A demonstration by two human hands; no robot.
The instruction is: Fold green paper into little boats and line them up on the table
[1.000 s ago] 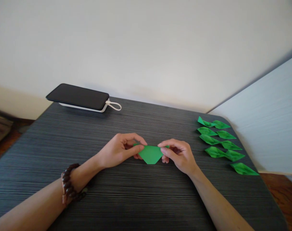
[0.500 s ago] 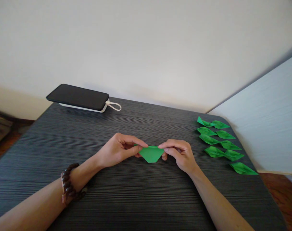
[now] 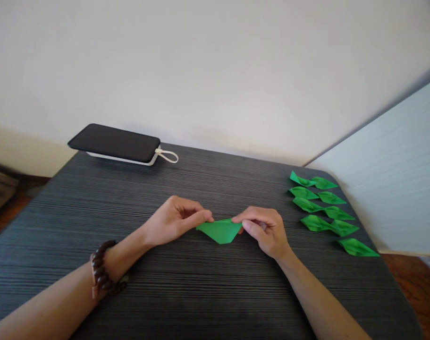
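A folded piece of green paper [image 3: 221, 232] is stretched between my two hands, its long straight edge away from me and its narrower side toward me. The thumb and fingers of my left hand [image 3: 177, 222] pinch its left end. At its right end, my right hand [image 3: 266, 229] grips it between thumb and forefinger. My fingertips hide both ends of the paper. Several folded green paper pieces [image 3: 316, 223], leaf-like in shape, lie in rows toward the right side of the table.
The dark, wood-grained table [image 3: 200, 293] stands against a pale wall. At its back left, a black phone [image 3: 115, 141] rests on a white block with a short white cable [image 3: 168, 156]. A light panel [image 3: 395, 179] rises beyond the right edge.
The green paper has tilted and dipped slightly toward me, and more of its left part shows. My left fingers have shifted along its edge. The other paper pieces have not moved.
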